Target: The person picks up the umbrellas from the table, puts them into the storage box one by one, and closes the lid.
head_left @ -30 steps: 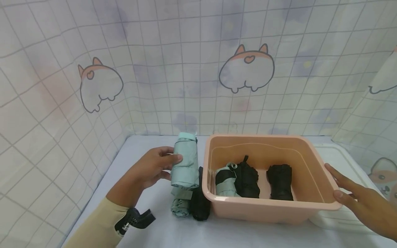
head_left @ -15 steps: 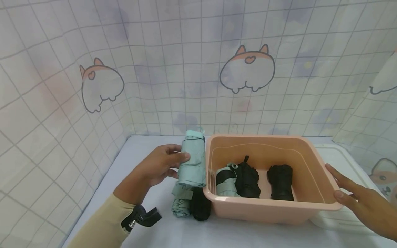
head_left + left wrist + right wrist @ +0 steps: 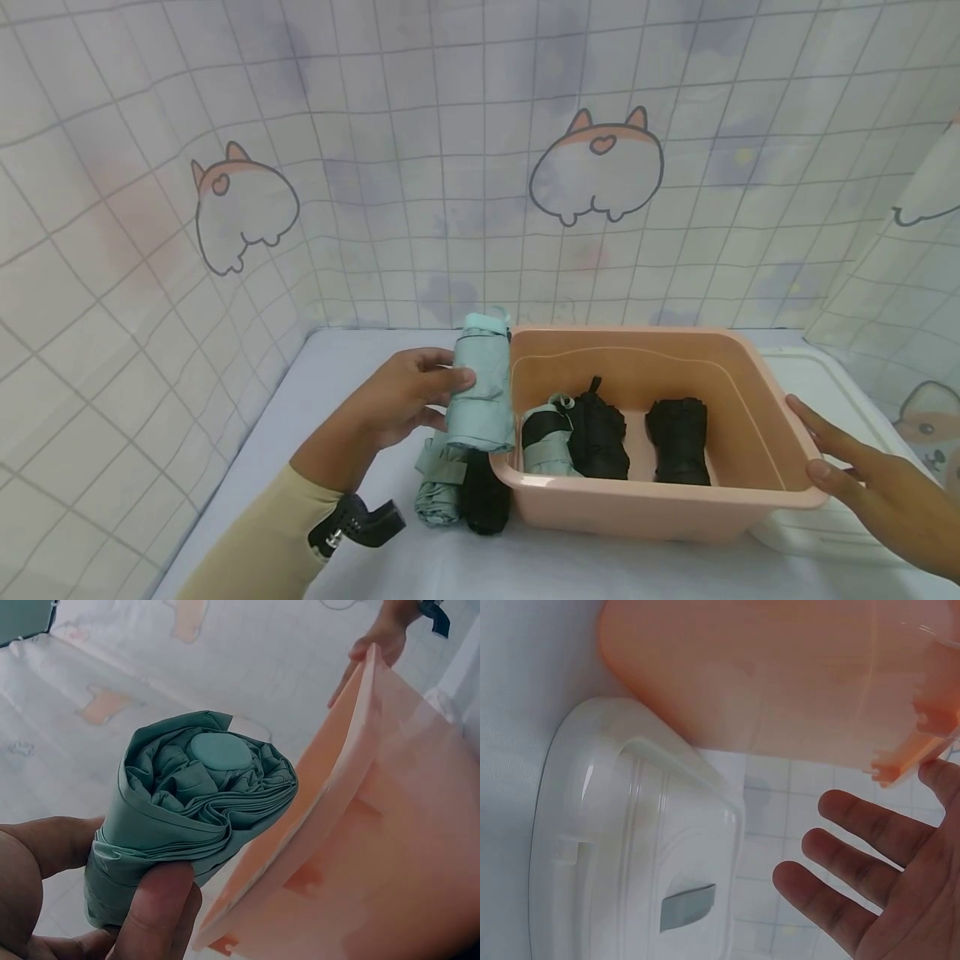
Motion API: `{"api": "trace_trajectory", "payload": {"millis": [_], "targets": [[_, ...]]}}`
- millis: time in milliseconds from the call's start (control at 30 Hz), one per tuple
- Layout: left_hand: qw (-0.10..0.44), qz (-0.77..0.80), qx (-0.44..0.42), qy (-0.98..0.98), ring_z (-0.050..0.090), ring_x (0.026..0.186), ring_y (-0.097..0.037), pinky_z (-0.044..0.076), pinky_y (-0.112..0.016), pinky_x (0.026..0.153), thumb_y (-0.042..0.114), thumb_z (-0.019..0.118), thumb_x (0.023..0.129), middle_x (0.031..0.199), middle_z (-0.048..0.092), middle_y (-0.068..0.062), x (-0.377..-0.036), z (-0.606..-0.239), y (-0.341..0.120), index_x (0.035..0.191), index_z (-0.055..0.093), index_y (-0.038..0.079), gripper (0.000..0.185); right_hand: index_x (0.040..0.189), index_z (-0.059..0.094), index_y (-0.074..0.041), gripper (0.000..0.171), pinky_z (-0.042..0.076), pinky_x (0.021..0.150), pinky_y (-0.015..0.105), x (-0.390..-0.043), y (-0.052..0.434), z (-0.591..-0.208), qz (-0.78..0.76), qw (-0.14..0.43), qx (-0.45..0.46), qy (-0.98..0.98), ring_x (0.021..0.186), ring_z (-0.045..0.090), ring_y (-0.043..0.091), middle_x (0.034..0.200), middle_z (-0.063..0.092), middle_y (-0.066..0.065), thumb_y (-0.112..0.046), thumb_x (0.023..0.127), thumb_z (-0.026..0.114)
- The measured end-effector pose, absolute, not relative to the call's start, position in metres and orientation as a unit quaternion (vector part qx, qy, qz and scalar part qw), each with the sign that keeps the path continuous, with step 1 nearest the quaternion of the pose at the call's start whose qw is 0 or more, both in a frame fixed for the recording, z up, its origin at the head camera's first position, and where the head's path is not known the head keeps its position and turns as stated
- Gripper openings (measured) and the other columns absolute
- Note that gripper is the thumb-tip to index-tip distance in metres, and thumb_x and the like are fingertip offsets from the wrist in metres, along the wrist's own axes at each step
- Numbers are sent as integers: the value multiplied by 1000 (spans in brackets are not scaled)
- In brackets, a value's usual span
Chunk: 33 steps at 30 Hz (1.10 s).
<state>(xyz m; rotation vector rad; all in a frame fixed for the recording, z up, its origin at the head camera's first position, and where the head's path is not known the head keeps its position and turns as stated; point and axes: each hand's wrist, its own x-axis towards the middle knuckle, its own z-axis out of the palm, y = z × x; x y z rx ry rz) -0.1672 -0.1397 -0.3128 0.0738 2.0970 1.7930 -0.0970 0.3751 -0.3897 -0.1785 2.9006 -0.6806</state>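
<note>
pale green, the umbrella (image 3: 482, 392) is pinched between the thumb and fingers of the left hand (image 3: 405, 396), slightly tilted, by the left rim of the bin (image 3: 637, 492). that pinch seems light, so the roll could slip onto the green one (image 3: 439, 493) and the black one (image 3: 486, 500) below the hand; carried too low, it might catch the rim, though i cannot tell whether it touches. the right hand (image 3: 873, 483), fingers straight and spread, touches the right rim; a knock could slide the bin if that touch is loose. for room, the counter (image 3: 352, 350) runs left of the left hand to the curtain (image 3: 150, 417); between the hands, bin floor shows either side of the rightmost black umbrella (image 3: 677, 442); a lid (image 3: 806, 379) lies by the right hand.
</note>
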Motion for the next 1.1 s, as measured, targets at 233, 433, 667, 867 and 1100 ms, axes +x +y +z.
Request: {"api": "trace_trajectory", "payload": {"millis": [233, 433, 667, 867, 1100], "targets": [[198, 638, 29, 743, 67, 105, -34, 60, -44, 77, 26, 76, 94, 123, 64, -17, -167, -309, -130, 145, 46, 1, 64, 163, -10, -23, 75, 51, 62, 73, -97, 374, -388, -227, 82, -55, 969, 98, 60, 65, 150, 26, 46, -48, 110, 37], [205, 639, 32, 740, 67, 104, -34, 60, -44, 78, 27, 76, 94, 124, 64, -16, -169, -310, -123, 145, 45, 2, 66, 163, -10, -22, 75, 51, 62, 73, -98, 373, -386, -228, 89, -54, 968, 96, 62, 62, 149, 27, 46, -49, 110, 36], [213, 632, 32, 745, 67, 106, -32, 59, -44, 79, 28, 75, 95, 125, 64, -15, -170, -309, -116, 148, 44, 2, 67, 163, -11, -22, 71, 52, 59, 69, -96, 375, -386, -232, 92, -69, 966, 90, 67, 55, 147, 27, 48, -44, 112, 33], [222, 622, 33, 750, 67, 106, -32, 60, -44, 80, 30, 78, 93, 125, 64, -14, -173, -307, -108, 147, 46, 1, 69, 162, -11, -21, 71, 51, 60, 71, -97, 375, -385, -230, 91, -68, 966, 90, 66, 56, 147, 28, 48, -45, 111, 33], [224, 617, 30, 754, 68, 103, -31, 61, -42, 78, 29, 78, 92, 122, 65, -13, -174, -305, -98, 147, 46, 1, 69, 162, -11, -20, 72, 52, 60, 69, -97, 374, -385, -231, 98, -63, 966, 90, 67, 54, 147, 28, 47, -46, 111, 33]]}}
